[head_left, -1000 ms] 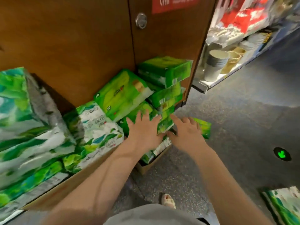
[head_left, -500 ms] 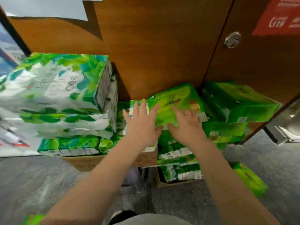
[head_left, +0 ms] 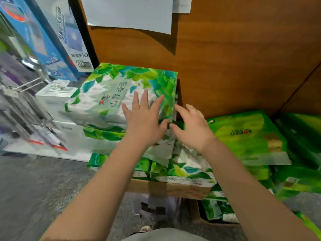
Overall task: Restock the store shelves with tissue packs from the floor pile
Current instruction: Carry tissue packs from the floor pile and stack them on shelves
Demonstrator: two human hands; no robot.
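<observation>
A large white tissue pack with green leaf print point(head_left: 111, 94) tops a stack of similar packs on the floor. My left hand point(head_left: 145, 119) hovers over its right part with fingers spread and straight, touching or nearly touching the wrapper. My right hand point(head_left: 192, 127) reaches beside the pack's right edge, fingers loosely bent and holding nothing. Bright green tissue packs point(head_left: 246, 136) lie piled to the right, against the wooden cabinet point(head_left: 234, 58).
A cardboard box point(head_left: 166, 188) sits under the leaf-print packs, with a second box point(head_left: 196, 211) lower right holding more green packs. Blue and white product boxes point(head_left: 52, 40) stand on the left. Grey floor point(head_left: 34, 188) lies in front. Paper sheets point(head_left: 128, 13) hang on the cabinet.
My view and both hands have swung left, from the bright green packs to the tall stack of leaf-print packs. The left hand is now over the top pack.
</observation>
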